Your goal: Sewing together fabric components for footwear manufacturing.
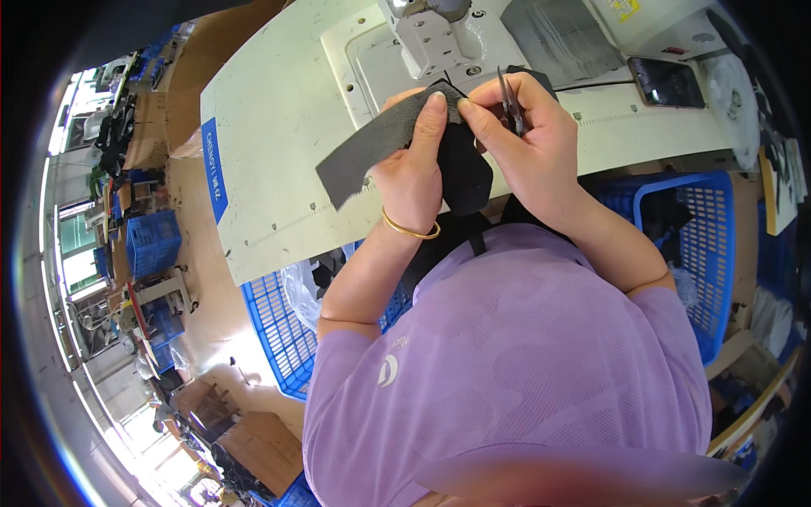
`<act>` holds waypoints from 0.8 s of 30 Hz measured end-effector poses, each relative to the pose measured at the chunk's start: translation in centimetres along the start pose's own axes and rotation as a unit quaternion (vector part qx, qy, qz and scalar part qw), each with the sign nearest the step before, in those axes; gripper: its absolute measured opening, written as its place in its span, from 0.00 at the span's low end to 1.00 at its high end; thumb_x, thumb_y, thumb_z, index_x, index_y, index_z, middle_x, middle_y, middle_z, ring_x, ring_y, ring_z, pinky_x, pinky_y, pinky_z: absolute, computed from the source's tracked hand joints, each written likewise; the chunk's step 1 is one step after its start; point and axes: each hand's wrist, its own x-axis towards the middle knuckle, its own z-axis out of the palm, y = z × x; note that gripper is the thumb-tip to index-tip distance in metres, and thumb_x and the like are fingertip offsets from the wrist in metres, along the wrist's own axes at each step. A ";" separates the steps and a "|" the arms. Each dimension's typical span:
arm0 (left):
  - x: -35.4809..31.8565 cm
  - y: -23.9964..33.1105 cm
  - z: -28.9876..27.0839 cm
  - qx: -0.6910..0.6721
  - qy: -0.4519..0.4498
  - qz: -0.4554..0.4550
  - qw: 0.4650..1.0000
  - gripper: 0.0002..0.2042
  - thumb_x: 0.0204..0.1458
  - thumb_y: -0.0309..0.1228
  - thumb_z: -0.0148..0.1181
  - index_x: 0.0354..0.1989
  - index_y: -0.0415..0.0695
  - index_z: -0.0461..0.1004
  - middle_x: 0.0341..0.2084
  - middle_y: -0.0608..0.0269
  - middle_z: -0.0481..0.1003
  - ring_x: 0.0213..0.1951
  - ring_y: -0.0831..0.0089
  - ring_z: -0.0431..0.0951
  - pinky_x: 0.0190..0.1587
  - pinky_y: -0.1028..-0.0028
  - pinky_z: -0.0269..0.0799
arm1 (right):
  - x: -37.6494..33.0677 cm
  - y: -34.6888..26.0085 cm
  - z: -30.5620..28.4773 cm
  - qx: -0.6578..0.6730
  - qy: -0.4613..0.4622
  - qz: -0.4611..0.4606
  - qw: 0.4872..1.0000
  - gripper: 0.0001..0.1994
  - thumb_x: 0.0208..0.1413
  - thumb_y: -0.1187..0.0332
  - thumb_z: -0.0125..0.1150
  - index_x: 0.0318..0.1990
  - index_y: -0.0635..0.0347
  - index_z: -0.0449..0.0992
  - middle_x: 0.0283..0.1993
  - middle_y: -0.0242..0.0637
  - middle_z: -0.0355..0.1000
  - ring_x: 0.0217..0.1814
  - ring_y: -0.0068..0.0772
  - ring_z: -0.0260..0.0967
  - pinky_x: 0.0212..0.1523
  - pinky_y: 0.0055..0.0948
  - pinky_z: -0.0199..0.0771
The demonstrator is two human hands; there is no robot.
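A dark grey piece of fabric (pixel 363 156) with a black part (pixel 465 167) hanging below it is held up in front of the sewing machine. My left hand (pixel 414 169) is closed on it, thumb on top, and the grey strip sticks out to the left. At the fabric's upper right edge, my right hand (pixel 541 139) pinches with thumb and forefinger. Small metal thread snips (pixel 510 106) are tucked in the fingers of that same hand, blades pointing up and away. What lies under the fabric is hidden.
The sewing machine head (pixel 429 42) stands just beyond my hands on the pale table (pixel 270 160). Stacked grey fabric pieces (pixel 562 38) and a dark phone (pixel 666 83) lie at the back right. Blue baskets stand left (pixel 283 338) and right (pixel 718 262) below the table edge.
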 end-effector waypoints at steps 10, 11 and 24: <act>-0.3 0.4 0.1 0.058 0.042 -0.024 0.997 0.09 0.59 0.31 0.59 0.38 0.36 0.76 0.29 0.62 0.78 0.27 0.78 0.77 0.29 0.79 0.73 | -0.3 -1.7 -1.0 -0.007 -0.045 0.085 0.995 0.07 0.59 0.68 0.62 0.35 0.63 0.76 0.21 0.27 0.71 0.18 0.09 0.61 0.19 0.15 0.59; -0.4 0.5 0.2 0.058 0.042 -0.024 0.997 0.09 0.59 0.31 0.59 0.38 0.36 0.76 0.29 0.62 0.78 0.27 0.78 0.77 0.29 0.79 0.73 | -0.3 -1.7 -1.0 -0.014 -0.044 0.077 0.996 0.08 0.59 0.67 0.62 0.34 0.63 0.77 0.20 0.26 0.71 0.17 0.09 0.60 0.18 0.15 0.58; 0.2 1.6 0.7 0.021 0.060 -0.047 0.997 0.09 0.58 0.31 0.62 0.34 0.36 0.79 0.27 0.65 0.78 0.26 0.81 0.74 0.28 0.81 0.70 | 0.0 -1.1 -0.5 -0.010 -0.035 0.046 0.998 0.08 0.60 0.66 0.61 0.34 0.63 0.77 0.20 0.27 0.72 0.17 0.09 0.59 0.18 0.15 0.57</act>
